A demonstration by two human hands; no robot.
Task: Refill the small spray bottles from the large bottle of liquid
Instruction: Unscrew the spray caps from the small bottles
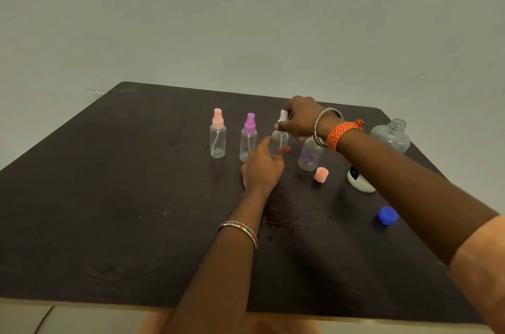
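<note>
Small clear spray bottles stand in a row on the dark table (109, 210): one with a pink sprayer (217, 133), one with a purple sprayer (248, 138), one with a white sprayer (280, 136). My left hand (262, 164) grips the white-topped bottle's body. My right hand (299, 117) pinches its white sprayer head from above. An open small bottle (310, 154) with a purple bit at its bottom stands just right of it. The large clear bottle (392, 135) stands uncapped at the far right.
A pink cap (321, 175) lies next to the open bottle. A white container (359, 182) sits partly behind my right forearm. A blue cap (387, 214) lies nearer the right edge. A wet patch marks the table's middle.
</note>
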